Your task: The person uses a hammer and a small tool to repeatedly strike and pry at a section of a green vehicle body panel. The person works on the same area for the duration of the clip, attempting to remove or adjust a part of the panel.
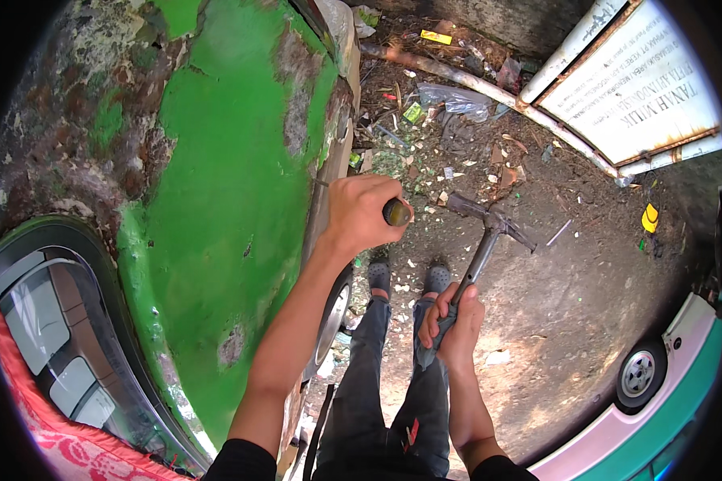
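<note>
My left hand (359, 210) is wrapped round the dark, rounded handle of a screwdriver (396, 212), whose butt faces right. Its thin metal shaft shows left of my knuckles, at the edge of a green vehicle panel (225, 160); I cannot tell whether the tip touches. Large patches of the panel's paint have come off, baring rough grey and rusty brown. Lower and to the right, my right hand (460, 327) grips a claw hammer (480, 258) by its grey handle. The hammer's worn head is up, a short way right of the screwdriver's butt.
A vehicle window (64, 321) with black rubber trim and a red patterned cloth (80, 457) lie at the left. Litter and paint flakes cover the ground by my shoes (436, 279). A white framed sign (634, 80) leans at upper right; a pink and teal vehicle (618, 433) stands lower right.
</note>
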